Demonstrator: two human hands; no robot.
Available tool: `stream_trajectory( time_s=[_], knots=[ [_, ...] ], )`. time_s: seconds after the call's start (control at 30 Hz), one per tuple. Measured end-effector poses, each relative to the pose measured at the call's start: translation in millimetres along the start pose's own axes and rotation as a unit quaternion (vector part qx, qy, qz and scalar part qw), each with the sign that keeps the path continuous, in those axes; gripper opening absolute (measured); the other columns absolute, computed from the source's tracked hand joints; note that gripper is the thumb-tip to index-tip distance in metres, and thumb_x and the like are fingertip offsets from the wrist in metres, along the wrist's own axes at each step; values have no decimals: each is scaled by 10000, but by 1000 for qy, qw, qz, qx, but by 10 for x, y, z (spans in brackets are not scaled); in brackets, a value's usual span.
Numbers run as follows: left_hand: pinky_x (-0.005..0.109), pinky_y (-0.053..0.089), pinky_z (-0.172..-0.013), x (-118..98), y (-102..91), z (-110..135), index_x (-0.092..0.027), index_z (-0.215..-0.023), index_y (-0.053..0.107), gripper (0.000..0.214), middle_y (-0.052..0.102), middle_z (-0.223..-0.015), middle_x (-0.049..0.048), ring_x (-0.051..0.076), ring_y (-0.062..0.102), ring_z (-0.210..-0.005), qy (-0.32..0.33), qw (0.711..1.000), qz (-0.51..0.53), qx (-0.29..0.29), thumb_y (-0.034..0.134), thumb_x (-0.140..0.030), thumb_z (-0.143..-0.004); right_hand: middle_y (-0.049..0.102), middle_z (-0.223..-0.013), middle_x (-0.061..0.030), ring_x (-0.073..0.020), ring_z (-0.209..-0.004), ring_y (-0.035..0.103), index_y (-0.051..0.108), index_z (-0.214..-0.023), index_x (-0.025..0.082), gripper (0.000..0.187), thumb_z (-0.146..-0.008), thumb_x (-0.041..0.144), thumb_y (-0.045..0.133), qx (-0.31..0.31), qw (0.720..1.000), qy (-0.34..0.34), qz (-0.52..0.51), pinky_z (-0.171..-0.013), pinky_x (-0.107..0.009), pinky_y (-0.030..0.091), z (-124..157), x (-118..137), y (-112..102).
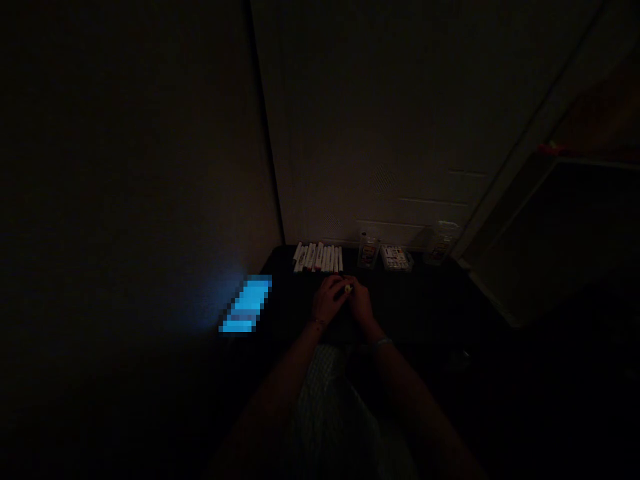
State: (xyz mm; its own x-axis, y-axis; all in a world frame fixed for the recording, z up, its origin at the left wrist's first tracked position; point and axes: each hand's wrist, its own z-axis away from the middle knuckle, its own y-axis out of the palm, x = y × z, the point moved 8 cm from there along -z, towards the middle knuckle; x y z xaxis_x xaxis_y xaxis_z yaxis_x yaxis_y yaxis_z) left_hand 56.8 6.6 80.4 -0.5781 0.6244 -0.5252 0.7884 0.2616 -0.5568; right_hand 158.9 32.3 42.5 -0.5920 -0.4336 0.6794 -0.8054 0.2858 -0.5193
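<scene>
In dim light, my left hand (329, 299) and my right hand (360, 300) meet over the dark table, fingers curled together. A small pale-yellow thing (349, 289) shows between the fingers; its kind is too dark and small to make out. Just beyond my hands lies a row of white markers (319, 257), side by side near the wall. To the right of the row stands a clear plastic case (369, 251) with a printed label. Beside that case is a low clear box (397, 257) with what look like white pieces bearing dark marks.
Another clear container (442, 243) stands at the table's far right. On the left a lit screen (247, 305), blurred out, glows beside the wall. The pale wall (380, 133) rises right behind the dark tabletop (425, 307). A framed panel (550, 220) leans at the right.
</scene>
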Motion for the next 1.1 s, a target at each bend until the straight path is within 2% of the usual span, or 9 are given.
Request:
stream_trajectory(
  time_s=[0.13,0.33,0.5,0.77,1.1],
  knots=[
    [302,367,-914,-37,29,4,-281,-1015,580,283,513,-1060,15,154,449,-1028,17,1000,5,19,542,-246,-737,640,-877,-41,-131,-721,601,513,-1040,196,306,-761,118,414,2,1000,13,-8,-618,-209,438,19,-9,-17],
    [315,370,-936,-12,158,34,-263,-1038,563,293,545,-1085,10,137,471,-1045,43,997,44,47,525,-211,-753,634,-752,-30,-124,-637,584,542,-876,167,186,-768,156,391,-1,999,29,-33,-544,-185,411,24,-50,-26],
    [316,378,-938,-19,182,45,-246,-1051,553,281,569,-1089,14,133,491,-1037,53,996,48,52,495,-232,-776,615,-697,-27,-114,-585,558,521,-778,162,142,-772,176,380,2,998,43,-35,-508,-172,380,14,-117,11],
    [304,399,-920,-12,129,37,-235,-1015,565,250,582,-1066,13,135,512,-1018,32,998,44,39,470,-268,-787,622,-756,-32,-136,-660,569,512,-854,183,131,-758,212,428,-33,998,55,-29,-577,-198,389,26,-61,-104],
    [292,399,-912,-31,115,31,-237,-1001,572,242,586,-1055,8,133,516,-1013,30,997,63,43,472,-275,-784,624,-793,-30,-143,-703,580,514,-879,188,153,-742,192,446,-30,997,48,-53,-607,-213,402,26,-68,-78]
  ],
)
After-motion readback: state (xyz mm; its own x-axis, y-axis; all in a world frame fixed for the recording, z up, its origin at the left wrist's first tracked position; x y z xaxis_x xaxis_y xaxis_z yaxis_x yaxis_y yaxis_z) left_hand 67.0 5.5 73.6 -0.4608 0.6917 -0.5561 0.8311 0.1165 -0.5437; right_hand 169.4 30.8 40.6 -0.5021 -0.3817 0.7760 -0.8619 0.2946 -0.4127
